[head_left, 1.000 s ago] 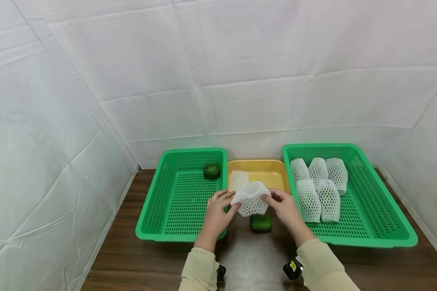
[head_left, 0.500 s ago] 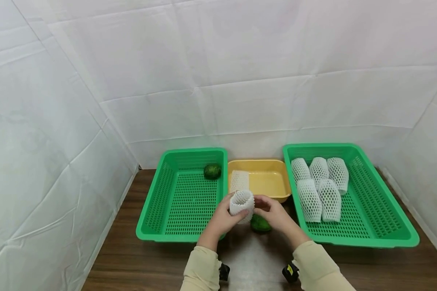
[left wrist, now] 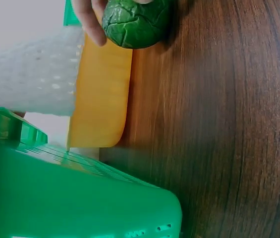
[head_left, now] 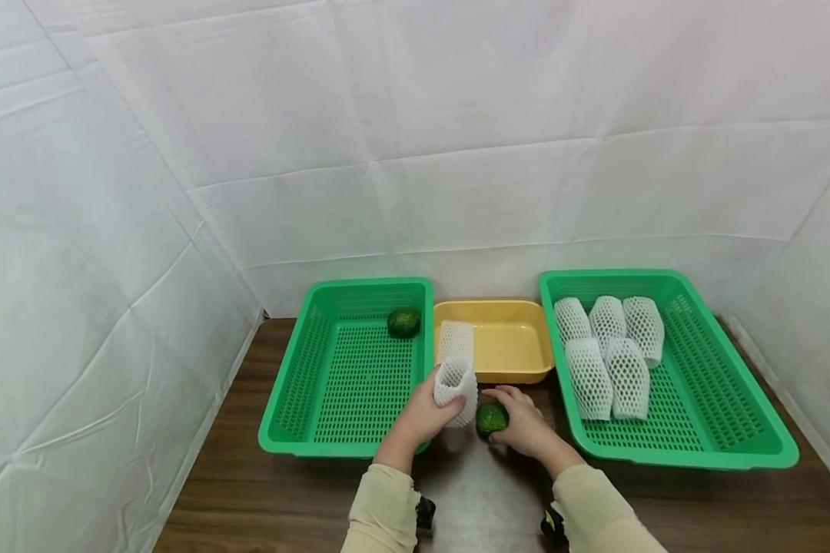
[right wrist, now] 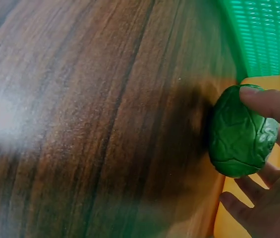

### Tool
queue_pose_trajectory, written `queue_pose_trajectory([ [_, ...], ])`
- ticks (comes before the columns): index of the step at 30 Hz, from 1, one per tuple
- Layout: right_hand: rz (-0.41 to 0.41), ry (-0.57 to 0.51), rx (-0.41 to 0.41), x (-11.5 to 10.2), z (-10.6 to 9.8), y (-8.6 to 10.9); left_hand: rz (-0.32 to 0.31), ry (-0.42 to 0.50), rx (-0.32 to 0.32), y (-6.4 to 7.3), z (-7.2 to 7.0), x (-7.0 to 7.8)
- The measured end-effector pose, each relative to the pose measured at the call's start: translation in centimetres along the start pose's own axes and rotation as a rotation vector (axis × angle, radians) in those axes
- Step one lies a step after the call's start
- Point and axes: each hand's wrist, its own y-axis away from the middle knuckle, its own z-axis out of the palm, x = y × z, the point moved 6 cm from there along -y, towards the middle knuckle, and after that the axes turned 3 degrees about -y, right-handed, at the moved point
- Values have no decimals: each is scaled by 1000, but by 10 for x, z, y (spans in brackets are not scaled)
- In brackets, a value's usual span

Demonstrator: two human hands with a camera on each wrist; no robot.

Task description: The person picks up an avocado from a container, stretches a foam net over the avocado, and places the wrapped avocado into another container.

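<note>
In the head view my left hand [head_left: 420, 416] grips a white foam net sleeve [head_left: 465, 407], with its round opening turned up toward the camera. My right hand [head_left: 523, 427] holds a small green cabbage-like vegetable [head_left: 491, 419] between thumb and fingers, just right of the sleeve. Close up in the right wrist view, the vegetable [right wrist: 239, 139] is oval, with veined, wrinkled leaves; the thumb lies on its upper end and fingers stand behind it. The left wrist view shows the foam sleeve [left wrist: 26, 74] blurred at its left side; my left hand is mostly out of that frame.
A yellow tray [head_left: 512, 376] with a flat foam net [head_left: 456, 339] stands behind the hands. The left green basket [head_left: 346, 449] holds one green vegetable [head_left: 404, 323]. Several net-wrapped pieces [head_left: 588, 380] lie in the right green basket [head_left: 692, 461]. White sheeting surrounds the wooden table [head_left: 228, 484].
Both hands first held the foam sleeve spread between them. It turned upright in my left hand, and my right hand let go and moved down onto the green vegetable.
</note>
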Motion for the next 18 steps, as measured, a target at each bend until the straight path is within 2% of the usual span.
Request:
queue_pose_trajectory([
  [3,21,4,-15,3,3,-2,10,13,8,5,-4,14],
  [6,32,2,-23,5,4,-3,11,19,9,7,-6,21],
  [14,32,25,-31,7,6,-7,0,78,12,5,-7,19],
  [18,20,6,-11,6,6,-9,-1,76,19,5,-7,18],
])
